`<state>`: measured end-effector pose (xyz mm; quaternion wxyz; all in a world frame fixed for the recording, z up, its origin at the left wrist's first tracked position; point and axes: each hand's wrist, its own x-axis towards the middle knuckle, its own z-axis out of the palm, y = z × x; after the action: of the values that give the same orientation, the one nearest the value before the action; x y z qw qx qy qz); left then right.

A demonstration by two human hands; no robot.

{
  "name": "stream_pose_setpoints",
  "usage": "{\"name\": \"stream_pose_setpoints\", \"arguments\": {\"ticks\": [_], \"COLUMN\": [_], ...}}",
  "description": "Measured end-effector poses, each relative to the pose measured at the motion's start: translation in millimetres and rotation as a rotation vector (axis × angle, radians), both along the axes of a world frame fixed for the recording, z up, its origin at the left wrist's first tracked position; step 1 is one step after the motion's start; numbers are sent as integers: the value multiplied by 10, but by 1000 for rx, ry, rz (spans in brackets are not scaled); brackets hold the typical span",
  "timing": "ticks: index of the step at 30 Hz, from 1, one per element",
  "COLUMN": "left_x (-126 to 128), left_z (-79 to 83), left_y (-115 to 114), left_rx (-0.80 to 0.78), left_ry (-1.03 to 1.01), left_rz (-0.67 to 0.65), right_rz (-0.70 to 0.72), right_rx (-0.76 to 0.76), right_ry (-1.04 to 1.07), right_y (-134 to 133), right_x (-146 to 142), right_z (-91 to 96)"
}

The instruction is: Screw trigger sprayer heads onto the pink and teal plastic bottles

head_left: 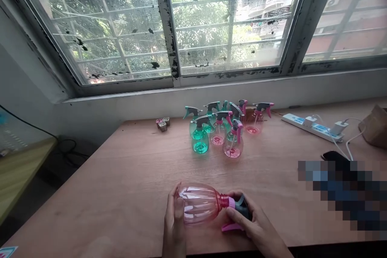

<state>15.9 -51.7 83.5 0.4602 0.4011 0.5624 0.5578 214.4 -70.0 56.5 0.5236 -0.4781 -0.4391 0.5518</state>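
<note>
A clear pink spray bottle [198, 205] lies on its side just above the wooden table [121, 193], near the front edge. My left hand [173, 225] is wrapped round the bottle's body. My right hand [256, 225] is closed on its dark grey and pink spray head [240, 209], with the pink trigger sticking out below the fingers. Farther back, in the middle of the table, stands a cluster of several upright spray bottles [223, 129], some teal and some pink.
A white power strip [314, 127] with plugged chargers and cables lies at the back right, near a brown bag [376, 125] and a dark phone [334, 156]. Small blocks [162, 123] sit at the back left. A barred window runs behind the table.
</note>
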Motion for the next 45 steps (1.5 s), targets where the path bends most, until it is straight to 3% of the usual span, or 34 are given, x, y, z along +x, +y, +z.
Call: {"name": "stream_pose_setpoints", "arguments": {"ticks": [5,11,19,25,28,35,45], "left_x": [-76,-155,-75,-76,-64,-37,-76], "left_z": [-92,-184,-138,-212,-248,-275,-360], "left_y": [8,77,3,15,17,2,50], "left_rx": [22,69,30,189,202,177,142], "left_ry": [-25,34,-13,-104,-117,83,29], "left_rz": [-6,-106,5,-175,-172,-171,-136], "right_rz": [-48,-104,-113,-49,-58,-124,-98], "right_rx": [-34,19,50,5,10,-10,29], "right_ry": [59,49,81,109,78,85,-12], "right_y": [-7,19,-19,-21,-7,-10,15], "right_x": [-33,-48,-76,-66,-47,-54,-50], "right_z": [-5,22,-1,-10,-5,-25,-22]}}
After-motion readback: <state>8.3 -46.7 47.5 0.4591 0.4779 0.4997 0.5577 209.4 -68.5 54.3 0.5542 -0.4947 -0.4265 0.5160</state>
